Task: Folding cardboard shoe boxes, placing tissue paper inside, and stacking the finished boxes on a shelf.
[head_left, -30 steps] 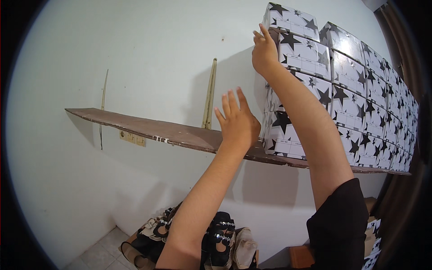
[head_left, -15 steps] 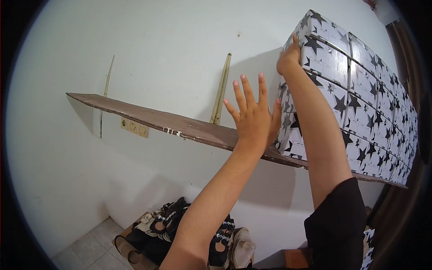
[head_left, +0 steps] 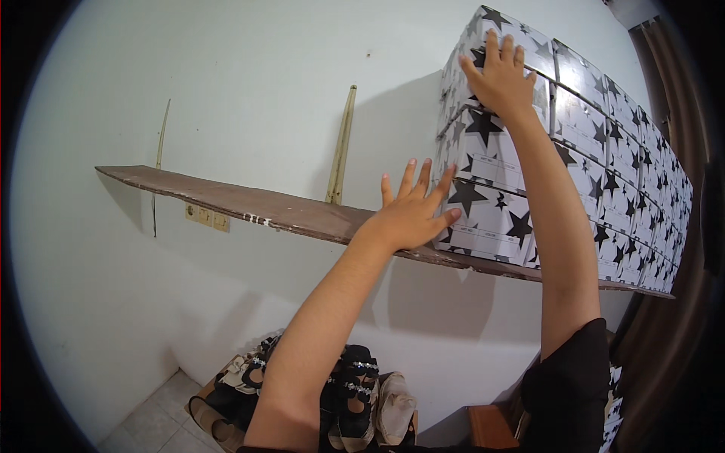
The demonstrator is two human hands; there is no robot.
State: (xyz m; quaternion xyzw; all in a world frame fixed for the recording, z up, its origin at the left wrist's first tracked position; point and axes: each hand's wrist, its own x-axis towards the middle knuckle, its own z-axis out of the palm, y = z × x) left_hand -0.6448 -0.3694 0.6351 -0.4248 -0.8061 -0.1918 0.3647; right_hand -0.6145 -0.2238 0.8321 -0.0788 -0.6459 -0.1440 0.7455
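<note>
White boxes with black and grey stars [head_left: 483,162] stand stacked in several rows on the right part of a long brown wall shelf [head_left: 287,205]. My right hand [head_left: 504,81] lies with spread fingers against the front of the upper boxes at the stack's left end. Lower down, my left hand [head_left: 411,217] is open, its fingers apart and nothing in it. It is over the shelf's front edge, beside the bottom left box; whether its fingertips touch the box I cannot tell.
Metal brackets [head_left: 342,147] rise from the shelf along the white wall. Beneath the shelf are wall sockets [head_left: 208,217]. Below lie black sandals with shiny straps [head_left: 358,381], a beige shoe [head_left: 396,408] and a brown wooden piece [head_left: 489,427]. A brown curtain [head_left: 664,83] hangs at far right.
My right hand has gone from the stack's left side round to its front. My left hand has dropped toward the shelf edge. The whole view has shifted slightly.
</note>
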